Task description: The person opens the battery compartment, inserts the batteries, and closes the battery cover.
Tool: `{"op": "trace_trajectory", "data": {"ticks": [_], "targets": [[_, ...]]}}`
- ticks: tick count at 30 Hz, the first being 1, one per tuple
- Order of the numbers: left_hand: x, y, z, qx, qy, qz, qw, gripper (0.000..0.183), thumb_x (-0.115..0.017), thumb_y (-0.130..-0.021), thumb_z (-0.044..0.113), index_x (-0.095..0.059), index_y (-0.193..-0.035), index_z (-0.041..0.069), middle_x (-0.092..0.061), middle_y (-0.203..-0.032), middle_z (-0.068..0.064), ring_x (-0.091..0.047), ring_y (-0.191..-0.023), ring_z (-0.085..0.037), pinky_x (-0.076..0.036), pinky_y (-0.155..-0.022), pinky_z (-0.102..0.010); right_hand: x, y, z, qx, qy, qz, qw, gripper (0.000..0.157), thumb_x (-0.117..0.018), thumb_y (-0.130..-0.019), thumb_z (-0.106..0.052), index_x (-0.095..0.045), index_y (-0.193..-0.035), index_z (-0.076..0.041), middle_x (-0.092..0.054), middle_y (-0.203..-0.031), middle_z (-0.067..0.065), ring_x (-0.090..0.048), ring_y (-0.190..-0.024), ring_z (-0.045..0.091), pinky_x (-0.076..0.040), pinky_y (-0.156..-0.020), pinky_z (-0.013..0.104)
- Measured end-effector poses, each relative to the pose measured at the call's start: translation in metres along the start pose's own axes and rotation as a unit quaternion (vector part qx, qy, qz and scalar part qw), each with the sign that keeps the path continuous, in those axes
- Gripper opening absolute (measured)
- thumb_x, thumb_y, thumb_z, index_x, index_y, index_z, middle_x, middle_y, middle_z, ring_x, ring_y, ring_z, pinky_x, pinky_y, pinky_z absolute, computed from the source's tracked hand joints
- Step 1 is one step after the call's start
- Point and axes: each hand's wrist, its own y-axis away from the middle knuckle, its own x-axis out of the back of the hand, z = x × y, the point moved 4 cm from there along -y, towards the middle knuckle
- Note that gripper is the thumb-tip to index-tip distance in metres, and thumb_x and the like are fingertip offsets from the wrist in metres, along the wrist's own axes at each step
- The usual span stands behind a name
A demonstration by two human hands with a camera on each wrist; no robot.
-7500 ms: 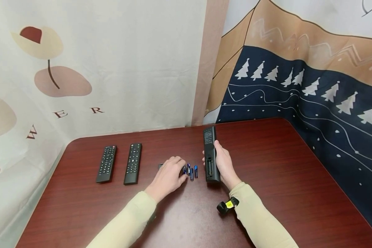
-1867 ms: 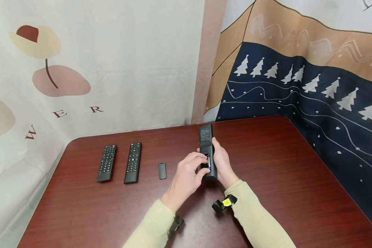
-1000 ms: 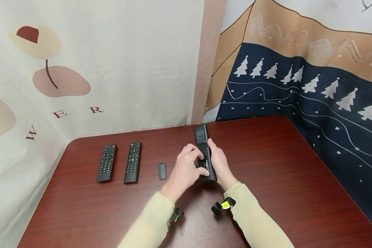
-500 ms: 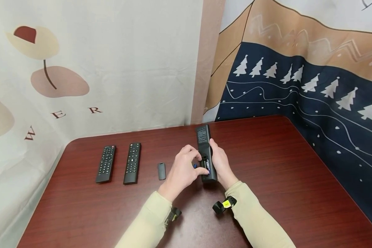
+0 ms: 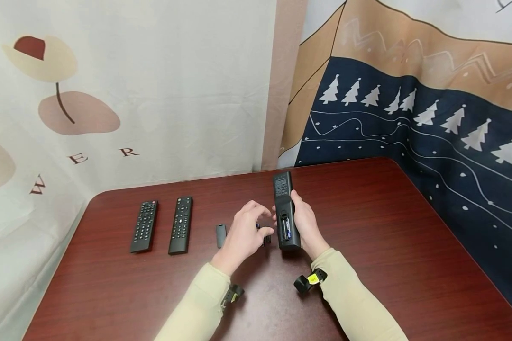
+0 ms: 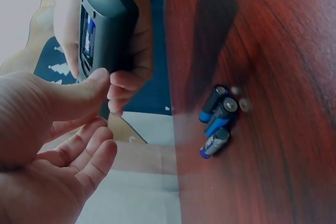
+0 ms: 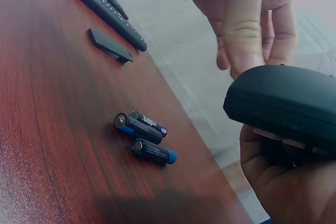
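- The black remote (image 5: 285,201) is held back side up by the right hand (image 5: 308,225), its labelled end pointed toward twelve o'clock in the head view, its uncovered battery compartment toward six.
- It is gripped from three o'clock, with the thumb laid along that edge and fingertips shown at the nine o'clock edge.
- One battery (image 5: 287,229) is seated in the compartment, on its three o'clock side.
- The left hand (image 5: 241,233) is placed at nine o'clock from the compartment, near the remote; its fingers are parted from the thumb, and nothing is seen gripped.
- Three loose batteries (image 7: 139,128) are clustered on the tabletop (image 5: 367,237), at about eight o'clock from the remote's middle, partly hidden by the left hand in the head view.
- The battery cover (image 5: 221,236) is seen at nine o'clock from the left hand.
- Two more remotes (image 5: 180,226) are laid buttons up, farther toward nine o'clock.
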Motion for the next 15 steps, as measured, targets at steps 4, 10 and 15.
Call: {"op": "trace_trajectory", "data": {"ticks": [4, 10, 15], "targets": [[0.000, 0.001, -0.006, 0.004, -0.009, -0.006, 0.9999, 0.028, -0.084, -0.082, -0.001, -0.072, -0.107, 0.003, -0.064, -0.107, -0.008, -0.068, -0.098, -0.032, -0.058, -0.083, -0.042, 0.001, 0.000, 0.001, 0.004, -0.003, -0.002, 1.000, 0.066, -0.031, -0.110, -0.053, -0.056, -0.140, 0.000, -0.067, -0.119, 0.021, -0.071, -0.081, 0.021, -0.058, -0.069, 0.031], [0.000, 0.003, -0.013, 0.009, -0.032, -0.015, 0.9993, 0.028, -0.082, -0.084, -0.003, -0.071, -0.109, 0.003, -0.064, -0.107, -0.009, -0.068, -0.102, -0.031, -0.058, -0.084, -0.043, 0.002, -0.001, 0.000, 0.001, -0.003, -0.005, 1.000, 0.065, -0.030, -0.110, -0.053, -0.053, -0.144, -0.002, -0.067, -0.120, 0.020, -0.070, -0.079, 0.019, -0.058, -0.071, 0.032], [0.001, 0.003, -0.019, 0.019, -0.054, -0.022, 0.9981, 0.029, -0.078, -0.085, -0.008, -0.071, -0.111, 0.003, -0.064, -0.109, -0.008, -0.067, -0.103, -0.030, -0.057, -0.085, -0.042, 0.001, -0.001, 0.000, -0.001, -0.008, -0.002, 1.000, 0.063, -0.030, -0.111, -0.052, -0.052, -0.144, -0.003, -0.067, -0.121, 0.021, -0.070, -0.078, 0.018, -0.060, -0.075, 0.034]]}}
